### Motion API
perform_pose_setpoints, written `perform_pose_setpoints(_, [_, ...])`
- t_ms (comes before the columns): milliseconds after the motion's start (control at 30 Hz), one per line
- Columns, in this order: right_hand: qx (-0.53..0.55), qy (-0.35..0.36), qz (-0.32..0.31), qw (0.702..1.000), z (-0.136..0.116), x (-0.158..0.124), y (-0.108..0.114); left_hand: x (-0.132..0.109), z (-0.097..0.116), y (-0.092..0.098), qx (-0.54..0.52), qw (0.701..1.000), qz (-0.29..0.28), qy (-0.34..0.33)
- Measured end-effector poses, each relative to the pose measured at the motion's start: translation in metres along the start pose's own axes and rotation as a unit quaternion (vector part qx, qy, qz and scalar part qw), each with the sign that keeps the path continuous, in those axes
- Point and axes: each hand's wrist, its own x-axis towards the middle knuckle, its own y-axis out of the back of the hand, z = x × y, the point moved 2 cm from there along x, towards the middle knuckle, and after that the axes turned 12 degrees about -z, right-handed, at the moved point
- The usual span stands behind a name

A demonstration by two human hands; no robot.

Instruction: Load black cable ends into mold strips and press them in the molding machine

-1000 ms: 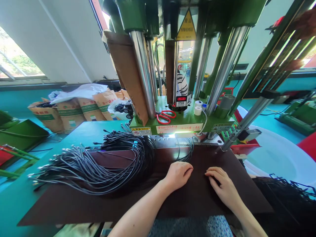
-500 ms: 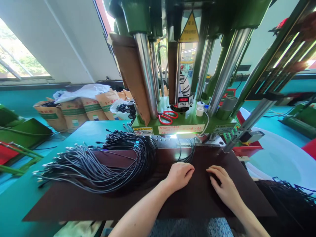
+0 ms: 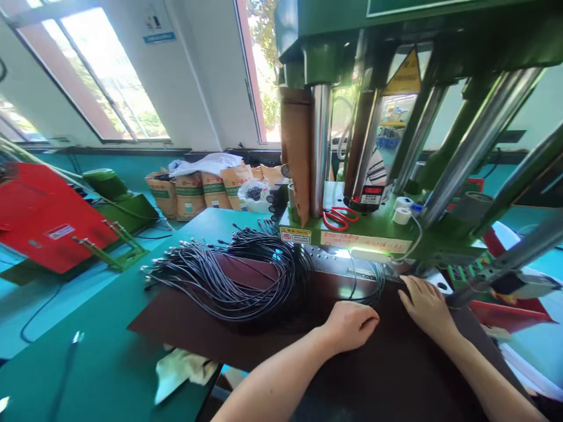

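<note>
Left hand (image 3: 347,326) is resting loosely curled over the brown board (image 3: 197,325), nothing visible inside; right hand (image 3: 426,308) is lying open and bare by the metal plate (image 3: 332,261). The cable bundle (image 3: 220,287) is sitting left, finished or not, I can't tell; several cables (image 3: 379,287) are looping from under the press (image 3: 372,224), seemingly mid-process.
</note>
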Motion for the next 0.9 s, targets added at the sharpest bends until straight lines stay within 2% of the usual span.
perform_pose_setpoints(233, [0.062, 0.054, 0.048, 0.995, 0.017, 0.001, -0.019, -0.002, 0.0, 0.008, -0.031, 0.998, 0.042, 0.02])
perform_pose_setpoints(300, [0.084, 0.048, 0.042, 0.994, 0.019, 0.001, -0.018, -0.001, -0.002, 0.014, -0.076, 0.994, 0.076, 0.027])
perform_pose_setpoints(367, [0.108, 0.04, 0.029, 0.993, 0.017, 0.0, -0.013, 0.003, -0.006, 0.022, -0.145, 0.978, 0.138, 0.054])
perform_pose_setpoints(433, [0.135, 0.047, 0.024, 0.989, 0.012, 0.0, -0.002, 0.01, -0.016, 0.029, -0.246, 0.94, 0.211, 0.107])
perform_pose_setpoints(500, [0.163, 0.056, 0.032, 0.985, 0.005, 0.002, 0.013, 0.023, -0.029, 0.033, -0.374, 0.87, 0.272, 0.171])
perform_pose_setpoints(567, [0.197, 0.055, 0.038, 0.978, -0.002, 0.009, 0.029, 0.04, -0.042, 0.033, -0.473, 0.8, 0.3, 0.216])
perform_pose_setpoints(633, [0.227, 0.049, 0.034, 0.972, -0.01, 0.023, 0.041, 0.059, -0.053, 0.03, -0.523, 0.764, 0.298, 0.23])
perform_pose_setpoints(767, [0.236, 0.044, 0.027, 0.97, -0.026, 0.066, 0.045, 0.087, -0.064, 0.019, -0.591, 0.742, 0.242, 0.202])
perform_pose_setpoints(900, [0.236, 0.003, 0.04, 0.971, -0.035, 0.119, 0.038, 0.094, -0.071, 0.013, -0.627, 0.734, 0.195, 0.173])
